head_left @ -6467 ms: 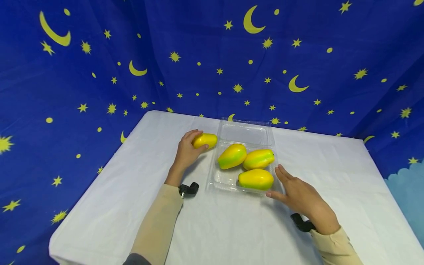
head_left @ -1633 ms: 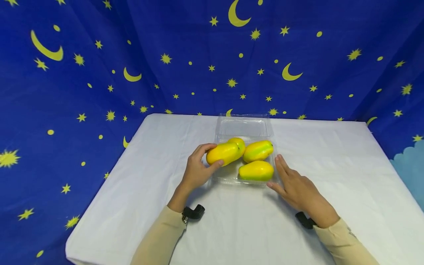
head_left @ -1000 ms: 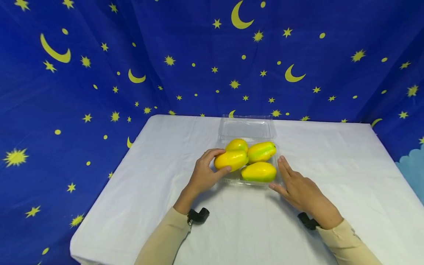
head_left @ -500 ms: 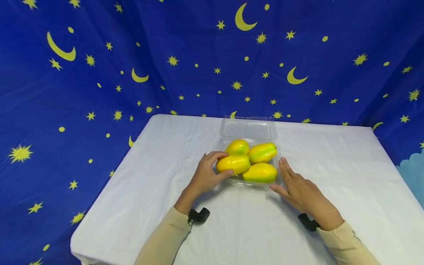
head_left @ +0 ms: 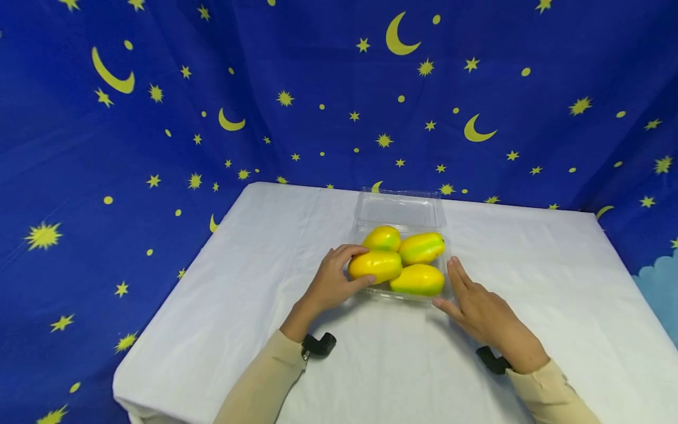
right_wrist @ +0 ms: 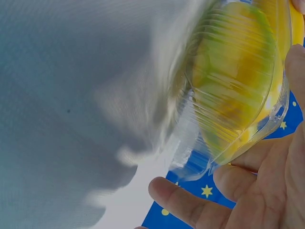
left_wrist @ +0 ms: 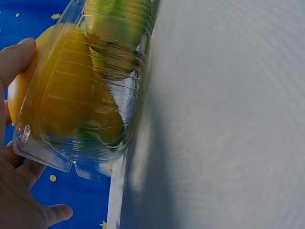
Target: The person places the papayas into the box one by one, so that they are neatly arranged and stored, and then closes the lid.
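In the head view, my left hand (head_left: 335,280) grips a yellow papaya (head_left: 377,266) between thumb and fingers at the front left of a clear plastic box (head_left: 396,294). Three more yellow-green papayas lie in the box: one at back left (head_left: 382,238), one at back right (head_left: 422,248) and one at front right (head_left: 418,280). The left wrist view shows the thumb (left_wrist: 19,59) on the gripped papaya, which sits partly above the box rim. My right hand (head_left: 484,315) is at the box's right side, fingers extended, holding nothing.
The box's hinged lid (head_left: 398,209) lies folded back towards the far table edge. A white cloth covers the table (head_left: 254,253). Behind it hangs a blue curtain (head_left: 318,70) with yellow moons and stars. Each wrist wears a small black camera (head_left: 319,345).
The left hand has carried the papaya from the table left of the box, over its left side, then down towards the front left compartment. The right hand stays at the box's right side.
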